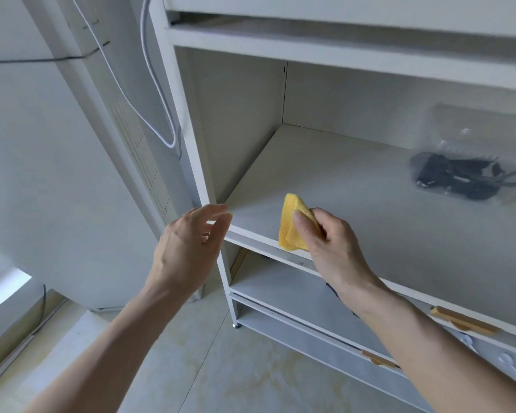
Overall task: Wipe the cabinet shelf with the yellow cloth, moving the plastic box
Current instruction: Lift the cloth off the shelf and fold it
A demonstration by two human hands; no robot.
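The right hand pinches the folded yellow cloth between thumb and curled fingers, holding it at the front edge of the cabinet shelf, the cloth's lower corner hanging just over the lip. The left hand hovers near the shelf's front left corner with fingers loosely spread, gripping nothing; whether its fingertips touch the edge cannot be told. The plastic box, clear and holding dark cords, sits well apart at the far right of the shelf, near the back wall. Between the cloth and the box lies a wide stretch of bare shelf surface, reaching back to the left rear corner. Below, drawers with wooden handles show beneath the right forearm.
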